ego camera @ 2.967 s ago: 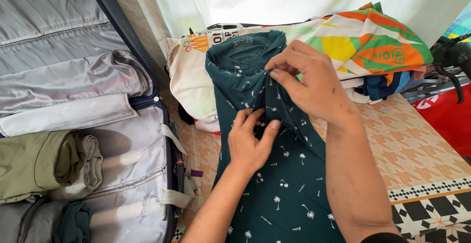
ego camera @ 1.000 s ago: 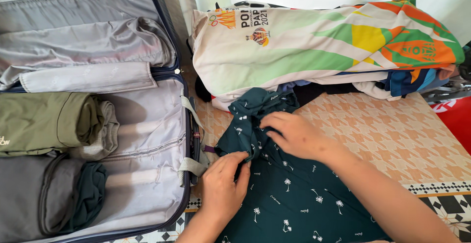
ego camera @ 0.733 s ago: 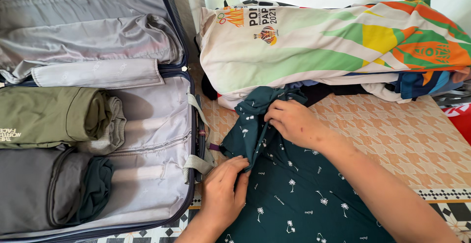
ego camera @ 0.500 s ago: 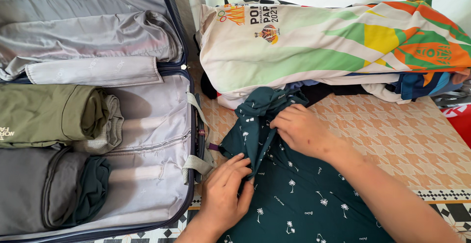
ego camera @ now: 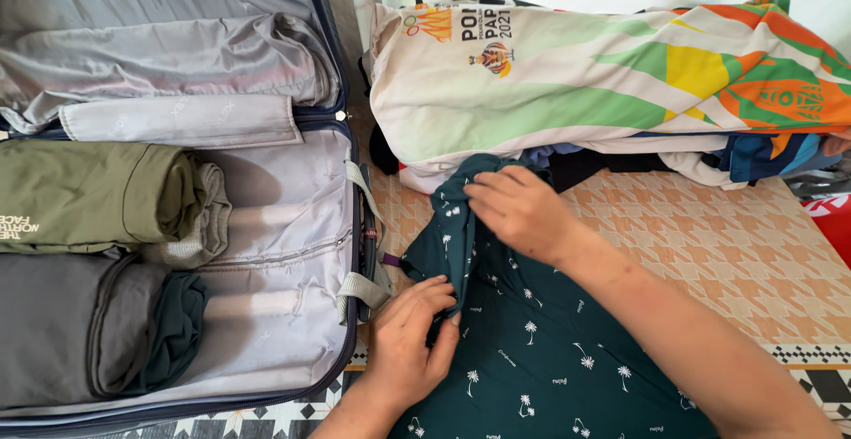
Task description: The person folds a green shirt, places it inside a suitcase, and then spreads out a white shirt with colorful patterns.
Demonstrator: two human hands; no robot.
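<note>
Both hands are working on the dark green shirt (ego camera: 532, 350), the one with the small white palm-tree print. It is lying on the patterned mat (ego camera: 709, 253), just right of the open suitcase (ego camera: 292, 253), with its top end bunching up against the foot of the clothes pile.

Left hand (ego camera: 408, 346): fingers curling in, pinching a folded edge of the shirt at its left side, close to the suitcase rim. Thumb and fingertips are closing on the fabric, not lying flat.

Right hand (ego camera: 519, 213): fingers bending, gripping the bunched upper part of the shirt and pressing down on it. Forearm is crossing the shirt diagonally from the lower right.

The two hands are sitting apart, with one raised fold of cloth running between them.

Around it:
- Clothes pile (ego camera: 576, 85) is sitting just beyond the shirt; the top piece is cream with green, yellow and orange patches, darker garments are showing underneath.
- Suitcase is lying open, grey lining. The lower half is holding an olive rolled garment (ego camera: 89, 195), a grey rolled garment (ego camera: 53, 328) below it, and a dark green roll (ego camera: 177, 328) tucked beside the grey one.
- A grey strap (ego camera: 359, 288) is hanging over the suitcase edge, just beside the left hand.
- Something red (ego camera: 833, 222) is showing at the right edge; cannot tell what it is.
</note>
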